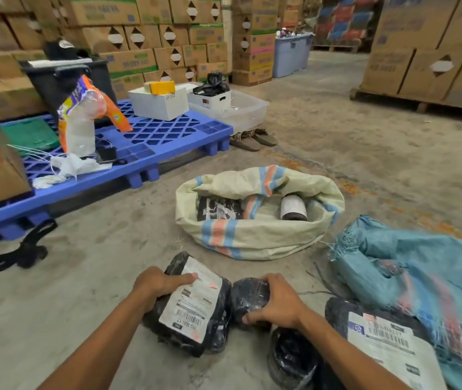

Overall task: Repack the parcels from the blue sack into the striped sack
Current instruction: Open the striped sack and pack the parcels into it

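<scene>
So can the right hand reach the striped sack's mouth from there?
Probably yes. The striped sack lies open just ahead of the right hand, only bare floor between. That hand grips a small black parcel, and the left hand a labelled parcel.

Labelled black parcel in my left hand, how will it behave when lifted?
The labelled black parcel looks wrinkled and bulgy, so it will probably sag. Its glossy plastic wrap may slip under the left hand. Flattish, it seems unlikely to roll.
</scene>
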Available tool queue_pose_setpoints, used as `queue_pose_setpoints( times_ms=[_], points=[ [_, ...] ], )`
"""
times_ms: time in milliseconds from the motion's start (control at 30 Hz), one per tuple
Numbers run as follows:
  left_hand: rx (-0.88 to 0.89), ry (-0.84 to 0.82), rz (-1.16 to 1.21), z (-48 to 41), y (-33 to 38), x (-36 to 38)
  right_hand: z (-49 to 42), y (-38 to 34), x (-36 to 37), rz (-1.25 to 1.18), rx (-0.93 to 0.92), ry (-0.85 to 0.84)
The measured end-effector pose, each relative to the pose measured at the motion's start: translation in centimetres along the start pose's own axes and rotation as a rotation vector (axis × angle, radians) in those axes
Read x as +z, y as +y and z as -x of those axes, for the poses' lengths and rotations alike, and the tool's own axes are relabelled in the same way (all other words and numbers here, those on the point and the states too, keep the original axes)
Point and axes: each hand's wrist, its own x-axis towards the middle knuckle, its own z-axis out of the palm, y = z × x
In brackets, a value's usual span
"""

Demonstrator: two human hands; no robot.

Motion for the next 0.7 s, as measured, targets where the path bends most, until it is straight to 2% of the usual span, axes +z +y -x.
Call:
queue_pose_setpoints(
  times_ms=[167, 300, 467, 567, 700],
  points=[
    [0.08, -0.1, 0.303, -1.0, 5.0, -3.1, -3.4, -1.6, -6.6, -0.366, 0.015, 0.099],
    [0.128, -0.203, 0.431, -3.6, 11.6, -4.9, -7.8, -2.4, -12.7, -0.48, 0.043, 0.202],
    [0.156, -0.275, 0.514, -9.0, 18.4, -2.8, -14.8, -1.2, -16.7, -0.323, 0.082, 0.287],
    [0.15, -0.274, 0.523, -14.2, 20.6, -0.2, -19.6, 0.9, -16.8, -0.125, 0.097, 0.296],
    [0.136, -0.25, 0.525, -19.8, 22.5, 1.2, -25.0, 2.6, -15.3, 0.052, 0.022, 0.285]
  ],
)
